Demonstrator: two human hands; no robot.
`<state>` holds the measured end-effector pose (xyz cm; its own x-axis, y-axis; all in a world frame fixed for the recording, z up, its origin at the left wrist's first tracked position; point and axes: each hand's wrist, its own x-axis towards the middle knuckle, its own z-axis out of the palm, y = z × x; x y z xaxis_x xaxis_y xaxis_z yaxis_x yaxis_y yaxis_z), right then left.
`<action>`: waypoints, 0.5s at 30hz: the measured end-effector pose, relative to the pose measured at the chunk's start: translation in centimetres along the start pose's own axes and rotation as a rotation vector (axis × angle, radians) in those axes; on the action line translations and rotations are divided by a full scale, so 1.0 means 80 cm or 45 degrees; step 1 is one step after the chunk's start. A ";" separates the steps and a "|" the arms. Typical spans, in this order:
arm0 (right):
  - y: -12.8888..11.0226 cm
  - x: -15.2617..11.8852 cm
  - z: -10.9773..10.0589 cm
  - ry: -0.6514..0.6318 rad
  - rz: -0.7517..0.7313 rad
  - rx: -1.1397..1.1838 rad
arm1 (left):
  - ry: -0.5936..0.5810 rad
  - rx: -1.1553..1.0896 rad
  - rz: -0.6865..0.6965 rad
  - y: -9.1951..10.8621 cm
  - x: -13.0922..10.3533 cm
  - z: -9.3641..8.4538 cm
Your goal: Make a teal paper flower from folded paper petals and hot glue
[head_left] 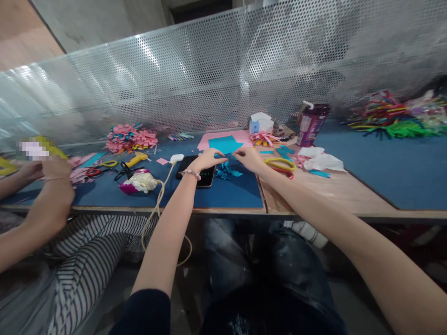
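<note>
Mat (237, 197), blue and flat, lies under the phone (207, 180), and a tilted perforated metal screen (209, 70) stands behind it with a grey wall (115, 21) beyond. Right of the phone the mat gives way to bare wood (335, 184); a purple cup (310, 124) stands farther right and back. A pink pom-pom (122, 138) and a yellow glue gun (136, 160) lie to its left, and a co-worker's hands (57, 168) show well beyond these. Blue scraps (225, 171) sit just right of the phone; a blue sheet (219, 143) lies behind it, over pink paper (205, 140). The left hand (208, 159) reaches across the phone, palm down, thumb and fingers slightly parted. The right hand (252, 159) slants in from the phone's right, fingers bent, tips close together. Both hover above the scraps, facing each other; I cannot tell whether either set of fingertips has hold of anything.
</note>
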<state>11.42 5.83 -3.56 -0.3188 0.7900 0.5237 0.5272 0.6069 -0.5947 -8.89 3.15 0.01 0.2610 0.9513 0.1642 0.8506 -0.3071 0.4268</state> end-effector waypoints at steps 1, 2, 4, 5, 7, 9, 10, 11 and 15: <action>-0.001 0.001 0.001 0.015 0.002 0.060 | -0.004 -0.052 0.049 0.005 0.001 0.003; -0.002 0.001 0.002 0.033 0.010 0.116 | -0.010 -0.100 0.096 0.009 0.001 0.006; -0.004 0.000 0.003 0.079 0.038 0.205 | -0.010 -0.189 0.176 0.014 0.002 0.010; -0.006 -0.001 0.003 0.104 0.054 0.241 | 0.001 -0.232 0.205 0.016 0.002 0.011; -0.009 -0.002 0.002 0.150 0.073 0.299 | 0.035 -0.314 0.240 0.016 0.003 0.012; -0.013 -0.004 0.002 0.189 0.079 0.351 | 0.083 -0.391 0.241 0.015 0.006 0.014; -0.015 -0.005 0.001 0.208 0.081 0.374 | 0.106 -0.428 0.233 0.014 0.008 0.015; -0.017 -0.006 0.001 0.228 0.084 0.394 | 0.123 -0.463 0.222 0.013 0.009 0.017; -0.024 -0.008 0.001 0.285 0.091 0.447 | 0.131 -0.583 0.164 0.012 0.013 0.023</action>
<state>10.53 4.19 -2.81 -0.0916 0.8164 0.5701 0.2293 0.5745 -0.7858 -6.92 3.90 -1.04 0.2845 0.9041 0.3188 0.5200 -0.4249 0.7410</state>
